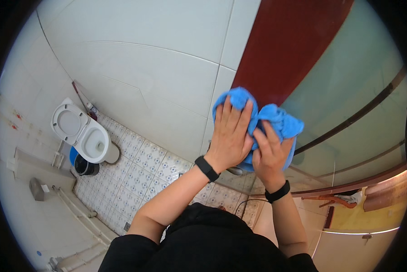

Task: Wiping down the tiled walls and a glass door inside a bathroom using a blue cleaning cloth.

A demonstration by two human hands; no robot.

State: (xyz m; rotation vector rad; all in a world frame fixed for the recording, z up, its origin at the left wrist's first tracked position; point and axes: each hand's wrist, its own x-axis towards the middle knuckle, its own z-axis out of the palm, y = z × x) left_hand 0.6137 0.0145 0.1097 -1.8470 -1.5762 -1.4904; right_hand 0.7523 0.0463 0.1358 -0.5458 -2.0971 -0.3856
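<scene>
A bunched blue cloth (284, 125) lies under both my hands, in front of the lower end of a dark red panel (285, 44). My left hand (229, 136) rests on its left part with the fingers extended and pointing up. On the right part, my right hand (273, 153) holds the cloth with bent fingers, its thumb close to the left hand. Folds of cloth stick out above and beside the fingers. Just below the cloth, part of a rounded metal fitting (236, 171) shows; the rest of it is hidden.
White wall tiles (162, 78) border the panel on the left, greenish glass (346, 91) on the right. A toilet (96, 144) with raised lid stands at left beside a black bucket (84, 166). Pipes (77, 212) run along the left wall above patterned floor tiles (139, 173).
</scene>
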